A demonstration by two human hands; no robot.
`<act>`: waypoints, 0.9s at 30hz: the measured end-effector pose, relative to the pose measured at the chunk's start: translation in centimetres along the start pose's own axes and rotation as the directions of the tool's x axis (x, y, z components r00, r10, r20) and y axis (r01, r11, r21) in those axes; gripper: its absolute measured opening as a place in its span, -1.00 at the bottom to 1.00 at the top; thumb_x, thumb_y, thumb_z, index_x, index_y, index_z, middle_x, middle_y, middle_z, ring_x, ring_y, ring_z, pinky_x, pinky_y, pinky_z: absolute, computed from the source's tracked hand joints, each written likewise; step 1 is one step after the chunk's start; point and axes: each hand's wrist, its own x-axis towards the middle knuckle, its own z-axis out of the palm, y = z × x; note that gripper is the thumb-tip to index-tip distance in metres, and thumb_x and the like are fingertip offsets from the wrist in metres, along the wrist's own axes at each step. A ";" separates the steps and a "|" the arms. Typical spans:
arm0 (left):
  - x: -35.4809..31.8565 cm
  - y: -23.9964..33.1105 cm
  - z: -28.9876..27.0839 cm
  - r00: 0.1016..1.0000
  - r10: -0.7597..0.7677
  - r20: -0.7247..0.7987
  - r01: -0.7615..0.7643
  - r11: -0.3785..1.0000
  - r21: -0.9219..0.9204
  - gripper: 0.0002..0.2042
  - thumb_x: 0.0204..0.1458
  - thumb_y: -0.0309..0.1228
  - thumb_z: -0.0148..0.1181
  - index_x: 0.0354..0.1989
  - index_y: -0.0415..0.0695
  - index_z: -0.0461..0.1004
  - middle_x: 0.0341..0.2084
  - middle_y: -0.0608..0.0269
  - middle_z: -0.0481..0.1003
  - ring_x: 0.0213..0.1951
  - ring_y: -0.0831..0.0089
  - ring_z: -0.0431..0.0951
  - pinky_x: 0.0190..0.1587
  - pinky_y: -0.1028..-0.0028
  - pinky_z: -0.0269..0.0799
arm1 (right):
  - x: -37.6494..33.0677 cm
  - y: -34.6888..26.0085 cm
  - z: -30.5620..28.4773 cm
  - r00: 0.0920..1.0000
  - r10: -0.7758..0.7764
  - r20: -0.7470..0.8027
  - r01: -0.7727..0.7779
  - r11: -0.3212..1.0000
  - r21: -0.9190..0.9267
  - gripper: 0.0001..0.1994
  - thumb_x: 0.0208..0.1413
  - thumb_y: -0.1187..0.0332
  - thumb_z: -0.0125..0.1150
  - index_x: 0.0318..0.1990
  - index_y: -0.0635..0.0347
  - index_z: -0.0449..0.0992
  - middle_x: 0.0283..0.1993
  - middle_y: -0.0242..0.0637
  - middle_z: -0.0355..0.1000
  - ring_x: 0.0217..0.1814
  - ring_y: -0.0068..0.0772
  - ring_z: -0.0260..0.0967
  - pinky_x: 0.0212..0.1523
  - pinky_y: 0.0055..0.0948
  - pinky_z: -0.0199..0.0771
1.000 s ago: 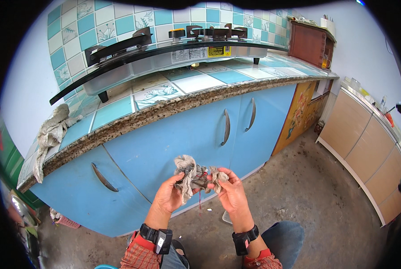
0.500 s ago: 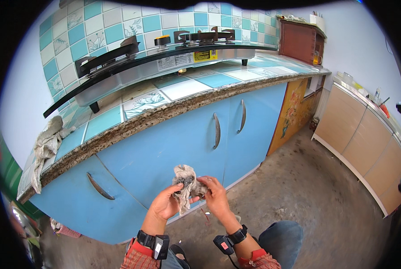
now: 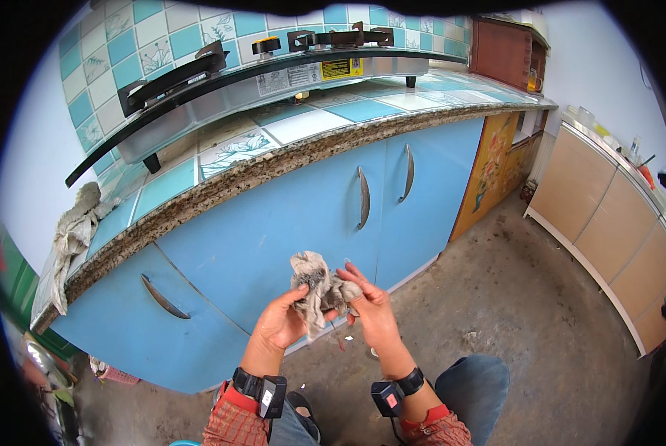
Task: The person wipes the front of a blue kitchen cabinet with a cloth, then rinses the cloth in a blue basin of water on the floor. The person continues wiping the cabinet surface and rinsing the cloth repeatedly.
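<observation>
A crumpled, dirty grey-white rag (image 3: 319, 301) hangs between my hands, in front of the blue cabinet doors. A dark, speckled patch lies in its upper folds; I cannot tell whether it is soot or a separate scourer. My left hand (image 3: 282, 320) grips the rag from the left, thumb pressed on the dark patch. At the rag's right side, my right hand (image 3: 371, 308) pinches a bunched part of it, with the upper fingers stretched past the cloth. Both wrists wear black straps with small boxes.
A gas stove (image 3: 258, 78) stands on the tiled counter (image 3: 310, 125), which has a rough stone edge. Another grey rag (image 3: 72, 234) drapes over the counter's left end. At the right is a beige cabinet (image 3: 593, 201). A pink basket (image 3: 117, 375) sits on the floor at the lower left.
My right hand has shifted slightly right and its upper fingers have straightened. The rag is spread a little wider between my hands. The view has shifted slightly.
</observation>
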 end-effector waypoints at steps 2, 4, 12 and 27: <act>-0.1 0.5 -0.2 0.993 0.031 -0.110 -0.033 0.999 -0.023 -0.65 0.11 -0.38 0.12 0.06 -0.21 0.38 0.01 0.00 0.45 0.08 0.09 0.44 0.06 0.01 0.45 | 0.2 -0.2 -0.8 0.997 0.080 0.014 -0.081 0.961 0.263 -0.68 0.21 0.52 -0.02 0.10 0.24 0.47 0.38 -0.18 0.12 -0.18 -0.60 0.43 -0.46 -0.61 0.44; -0.2 1.0 -0.2 0.977 0.056 -0.205 -0.065 0.997 -0.041 -0.68 0.11 -0.39 0.12 0.04 -0.21 0.40 0.01 0.00 0.45 0.09 0.09 0.43 0.06 0.02 0.46 | 0.4 -0.2 -1.5 0.990 0.133 0.043 -0.139 0.892 0.429 -0.69 0.23 0.50 -0.01 0.10 0.25 0.47 0.38 -0.20 0.12 -0.17 -0.57 0.44 -0.43 -0.58 0.45; -0.6 -0.2 0.2 1.000 -0.005 0.005 0.004 0.983 0.184 -0.61 0.10 -0.40 0.11 0.08 -0.31 0.33 -0.06 0.00 0.49 -0.07 0.13 0.53 0.15 0.07 0.38 | -0.2 0.5 0.0 0.996 0.074 0.049 -0.084 0.965 0.248 -0.65 0.26 0.50 -0.03 0.18 0.31 0.36 0.31 -0.18 0.23 -0.09 -0.47 0.44 -0.38 -0.57 0.47; -2.1 2.0 0.3 0.991 0.125 -0.051 -0.128 0.990 -0.057 -0.61 0.08 -0.40 0.05 0.07 -0.32 0.35 -0.02 -0.06 0.46 0.04 0.05 0.47 0.12 0.02 0.42 | -1.0 -0.5 0.8 0.999 0.033 0.039 -0.045 0.927 0.373 -0.62 0.17 0.53 0.00 0.17 0.33 0.33 0.16 -0.08 0.32 0.12 -0.23 0.36 -0.08 -0.36 0.55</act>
